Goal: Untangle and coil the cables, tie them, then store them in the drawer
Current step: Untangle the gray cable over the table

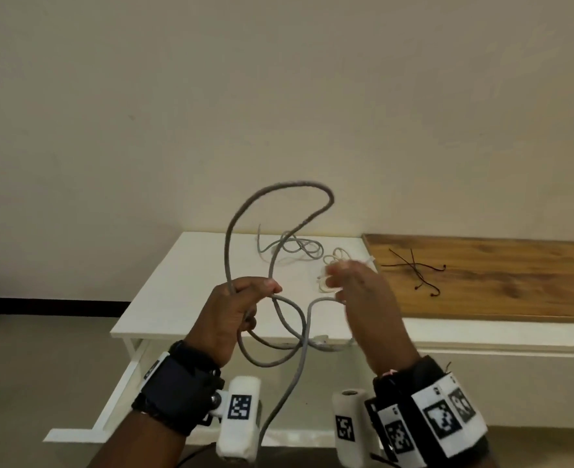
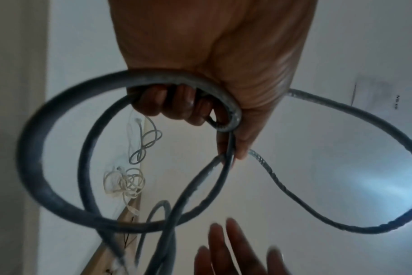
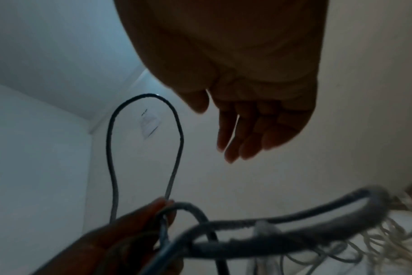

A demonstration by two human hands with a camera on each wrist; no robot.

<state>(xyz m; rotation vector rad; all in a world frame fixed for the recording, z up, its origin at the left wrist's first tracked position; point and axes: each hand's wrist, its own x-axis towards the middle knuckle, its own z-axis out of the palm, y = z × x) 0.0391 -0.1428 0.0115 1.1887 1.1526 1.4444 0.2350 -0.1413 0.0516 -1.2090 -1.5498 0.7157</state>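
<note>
My left hand [image 1: 258, 293] is raised over the white table [image 1: 177, 298] and grips a thick grey cable [image 1: 292, 184]. One loop of it stands up above the fist, two more hang below, and a strand drops between my wrists. In the left wrist view the fingers [image 2: 176, 106] curl round the cable [image 2: 32, 167]. My right hand [image 1: 339, 282] hovers just to the right, blurred. The right wrist view shows that hand [image 3: 238, 145] holding nothing, its fingers straight, above the cable [image 3: 259, 249]. No drawer is in view.
A thin grey cable [image 1: 299, 248] lies tangled at the back of the table, and a white cable [image 1: 338, 255] is bunched beside it, partly behind my right hand. Several black ties [image 1: 414, 268] lie on the wooden top [image 1: 498, 275] to the right. A wall stands behind.
</note>
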